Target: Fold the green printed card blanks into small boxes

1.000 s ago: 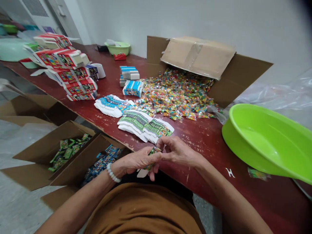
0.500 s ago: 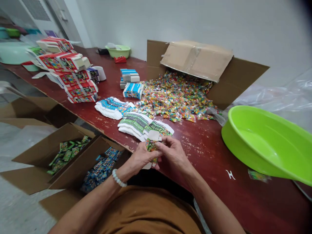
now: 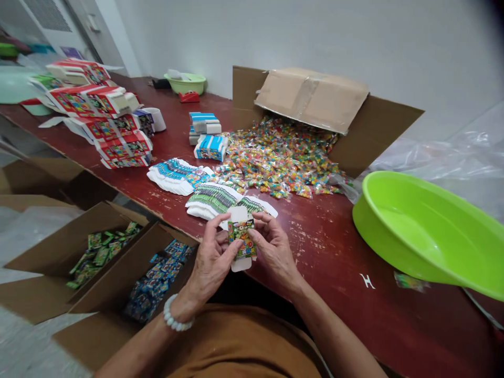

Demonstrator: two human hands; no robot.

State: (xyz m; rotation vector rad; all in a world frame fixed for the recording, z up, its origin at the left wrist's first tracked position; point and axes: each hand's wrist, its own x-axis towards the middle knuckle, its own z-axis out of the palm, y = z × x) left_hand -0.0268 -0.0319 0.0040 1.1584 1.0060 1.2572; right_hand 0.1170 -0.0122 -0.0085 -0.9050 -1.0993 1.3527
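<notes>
Both hands hold one small green printed carton (image 3: 242, 239) upright over the table's near edge, its white flaps open at top and bottom. My left hand (image 3: 210, 262) pinches its left side, with a white bead bracelet on the wrist. My right hand (image 3: 273, 249) grips its right side with thumb and fingers. Just beyond lie fanned stacks of flat green cartons (image 3: 220, 199) and flat blue cartons (image 3: 175, 173). A heap of small colourful candy packets (image 3: 275, 155) spills from a cardboard box (image 3: 315, 100) lying on its side.
A large green basin (image 3: 429, 231) sits at the right. Red display boxes (image 3: 102, 121) are stacked at the left, blue boxes (image 3: 208, 142) mid-table. On the floor at the left, open cardboard boxes hold green cartons (image 3: 100, 249) and blue cartons (image 3: 157, 278). The red table (image 3: 334, 241) is scuffed.
The carton has been turned from folded and low between my fingers to upright and opened out, with its top flap raised. Both hands have shifted slightly forward and left.
</notes>
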